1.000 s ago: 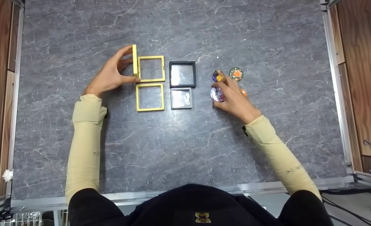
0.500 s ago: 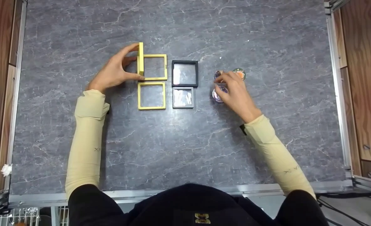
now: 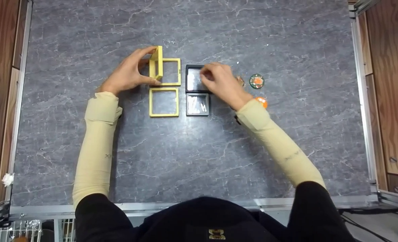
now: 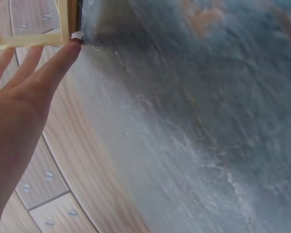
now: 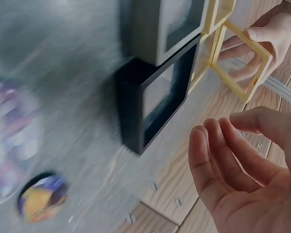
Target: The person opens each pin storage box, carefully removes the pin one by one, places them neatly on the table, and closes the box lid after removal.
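Observation:
Near the middle of the table, my left hand [image 3: 126, 71] holds a square yellow frame [image 3: 160, 64] upright, thumb at its near corner and fingers at the far one. A second yellow square frame [image 3: 179, 72] lies flat right beside its foot. My right hand [image 3: 220, 80] is over a black display frame [image 3: 187, 80] with a clear window, partly covering it. In the right wrist view its fingers [image 5: 203, 160] are loosely curled toward the thumb, with nothing visible between them. Another yellow frame [image 3: 164, 116] and a smaller grey frame [image 3: 197, 115] lie in the nearer row.
Right of the frames lie a green-rimmed disc [image 3: 256, 81], an orange disc [image 3: 262, 102] and a small multicoloured disc [image 3: 240, 80]. A large purple disc [image 5: 9, 141] shows in the right wrist view, hidden under the right arm in the head view. Wood-grain panels [image 3: 387, 101] border the table.
My right hand has left the purple disc and moved left over the black frame. The upright yellow frame in my left hand has shifted and tipped rightward.

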The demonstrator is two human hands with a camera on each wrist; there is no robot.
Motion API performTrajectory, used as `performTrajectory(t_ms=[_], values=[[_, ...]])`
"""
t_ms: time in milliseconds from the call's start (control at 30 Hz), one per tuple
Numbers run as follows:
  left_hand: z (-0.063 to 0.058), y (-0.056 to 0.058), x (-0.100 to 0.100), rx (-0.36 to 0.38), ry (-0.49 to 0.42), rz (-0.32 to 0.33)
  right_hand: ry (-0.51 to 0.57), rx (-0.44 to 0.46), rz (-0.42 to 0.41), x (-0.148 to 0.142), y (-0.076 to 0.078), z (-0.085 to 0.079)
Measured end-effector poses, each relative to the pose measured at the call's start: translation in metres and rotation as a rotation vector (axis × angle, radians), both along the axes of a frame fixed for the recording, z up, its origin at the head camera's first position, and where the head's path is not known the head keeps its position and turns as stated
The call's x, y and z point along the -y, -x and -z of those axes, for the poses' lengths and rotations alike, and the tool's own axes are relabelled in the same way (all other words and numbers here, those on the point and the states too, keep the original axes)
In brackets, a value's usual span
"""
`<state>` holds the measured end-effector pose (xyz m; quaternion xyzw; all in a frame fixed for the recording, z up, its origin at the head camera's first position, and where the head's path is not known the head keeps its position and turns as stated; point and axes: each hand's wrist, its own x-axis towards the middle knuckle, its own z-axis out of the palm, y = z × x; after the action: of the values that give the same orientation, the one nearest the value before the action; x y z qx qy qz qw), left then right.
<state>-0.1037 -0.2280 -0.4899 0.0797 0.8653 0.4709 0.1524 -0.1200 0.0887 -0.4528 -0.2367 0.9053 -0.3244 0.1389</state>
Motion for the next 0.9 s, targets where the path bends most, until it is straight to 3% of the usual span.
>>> performTrajectory(t_ms=[267,433,600,900], values=[[-0.004,0.006,-0.006,0.001,0.058,0.013,0.028,0.055,-0.046,0.050,0.013,-0.003],[-0.003,0.007,-0.008,-0.040,0.064,0.028,0.018,0.071,-0.053,0.072,0.018,-0.002],[-0.002,0.009,-0.010,-0.094,0.082,0.051,0.005,0.065,-0.048,0.086,0.023,0.002],[-0.002,0.010,-0.012,-0.080,0.130,0.064,-0.024,0.038,-0.016,0.096,0.026,0.006]])
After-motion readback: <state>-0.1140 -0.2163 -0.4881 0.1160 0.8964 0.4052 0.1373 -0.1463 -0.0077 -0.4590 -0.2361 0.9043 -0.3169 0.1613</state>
